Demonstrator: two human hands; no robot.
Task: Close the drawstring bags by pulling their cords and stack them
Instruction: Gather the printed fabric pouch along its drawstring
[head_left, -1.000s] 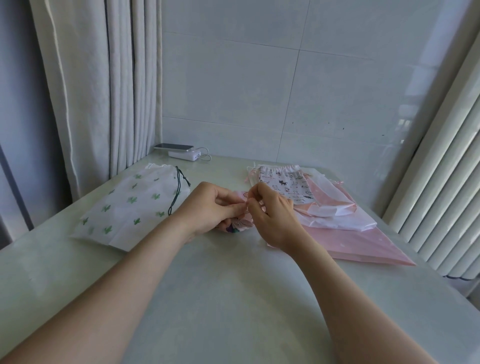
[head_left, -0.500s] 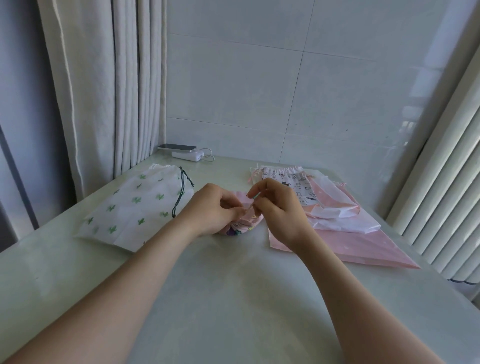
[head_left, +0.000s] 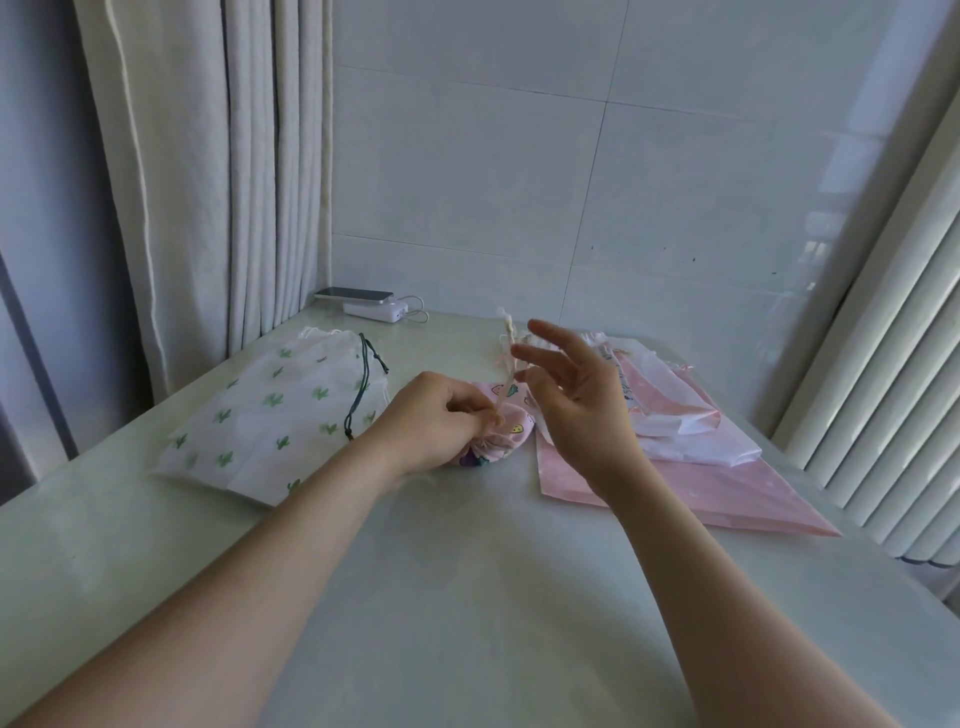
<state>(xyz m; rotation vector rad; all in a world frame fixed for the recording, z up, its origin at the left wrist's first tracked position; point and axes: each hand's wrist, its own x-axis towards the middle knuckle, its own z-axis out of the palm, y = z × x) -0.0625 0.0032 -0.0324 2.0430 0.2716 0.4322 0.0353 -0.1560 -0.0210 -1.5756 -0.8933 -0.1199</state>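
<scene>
Home room, curtain (head_left: 208, 171), tiled wall (head_left: 519, 171), radiator (head_left: 883, 389)

1. small pink bag (head_left: 511, 434): left hand (head_left: 431, 421) covers most of it, only the strip right of the grip shows. Mouth and gathers sit under the curled fingers, not visible.
2. cord (head_left: 505, 358): motion-blurred above the grip. Can't tell whether right hand (head_left: 582, 400) pinches it or it just passes beside the thumb.
3. Left fingertips: hidden behind the hand's own back.
4. printed bag (head_left: 605, 347), right of the grip: mostly behind the right hand, print too small to read.
5. large pink bag (head_left: 701, 467) below it: near-left corner behind the right forearm.
6. cactus bag (head_left: 275, 405), left of the grip: near corner behind the left forearm.
7. Both forearms: cut off at the bottom edge.
8. phone (head_left: 356, 295), beyond the grip: too small for detail.
</scene>
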